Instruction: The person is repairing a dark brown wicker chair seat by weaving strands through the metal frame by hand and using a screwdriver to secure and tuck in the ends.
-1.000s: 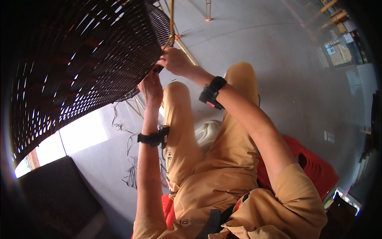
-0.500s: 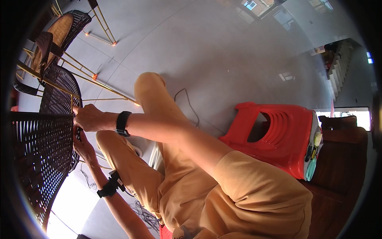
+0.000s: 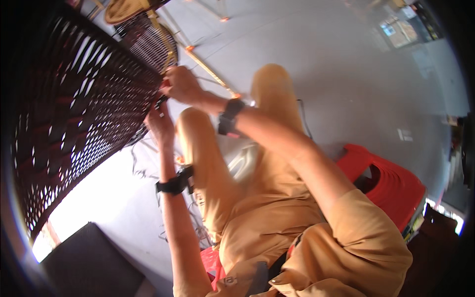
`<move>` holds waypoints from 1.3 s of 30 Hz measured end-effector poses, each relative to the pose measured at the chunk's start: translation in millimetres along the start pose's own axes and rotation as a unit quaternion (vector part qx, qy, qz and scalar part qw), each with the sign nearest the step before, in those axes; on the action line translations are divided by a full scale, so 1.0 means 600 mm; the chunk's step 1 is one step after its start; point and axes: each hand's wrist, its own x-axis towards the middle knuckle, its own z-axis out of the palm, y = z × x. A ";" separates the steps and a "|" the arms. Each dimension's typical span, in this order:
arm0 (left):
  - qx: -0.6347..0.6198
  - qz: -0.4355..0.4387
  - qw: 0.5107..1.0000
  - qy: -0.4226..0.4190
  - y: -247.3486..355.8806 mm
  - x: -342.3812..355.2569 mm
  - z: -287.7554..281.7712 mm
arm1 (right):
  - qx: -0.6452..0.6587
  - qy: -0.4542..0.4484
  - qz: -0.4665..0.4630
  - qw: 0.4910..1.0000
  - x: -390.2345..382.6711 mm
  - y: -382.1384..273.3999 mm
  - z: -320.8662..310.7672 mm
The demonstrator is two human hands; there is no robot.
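A dark brown wicker chair [image 3: 94, 109] fills the left side, its openwork weave slanting toward me. At its near edge, my left hand [image 3: 159, 123] is closed on the rim, with a small dark piece beside its fingertips. Just above, my right hand [image 3: 182, 85] is closed in a pinch against the same edge. A bit of red shows at the right fingertips, too small and blurred to name. Both wrists wear black bands. Past my right hand stands more dark weave [image 3: 148, 42] on a gold-coloured metal frame [image 3: 208, 69].
A red plastic stool [image 3: 396, 185] stands to the right of my legs. Thin cables [image 3: 141, 168] lie on the grey floor at the left. A dark flat-sided object [image 3: 91, 262] is at the lower left. A round tan seat [image 3: 123, 10] shows at the top.
My view has swung left and closer to the weave, so chair, hands and stool appear shifted right. Both hands stay at the wicker edge. Red now shows at the right fingertips.
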 end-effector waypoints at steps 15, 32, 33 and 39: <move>-0.049 0.032 0.998 0.001 0.007 0.003 0.002 | -0.018 -0.040 0.058 0.997 -0.009 -0.020 -0.019; -0.015 0.091 0.994 -0.058 0.049 0.005 -0.013 | 0.410 -0.093 0.257 0.870 -0.064 0.059 -0.012; -0.010 0.087 0.994 -0.058 0.050 0.004 -0.012 | 0.413 -0.093 0.257 0.869 -0.061 0.056 -0.010; -0.013 0.073 0.996 -0.053 0.051 0.001 -0.010 | 0.489 -0.125 0.227 0.833 -0.055 0.049 0.006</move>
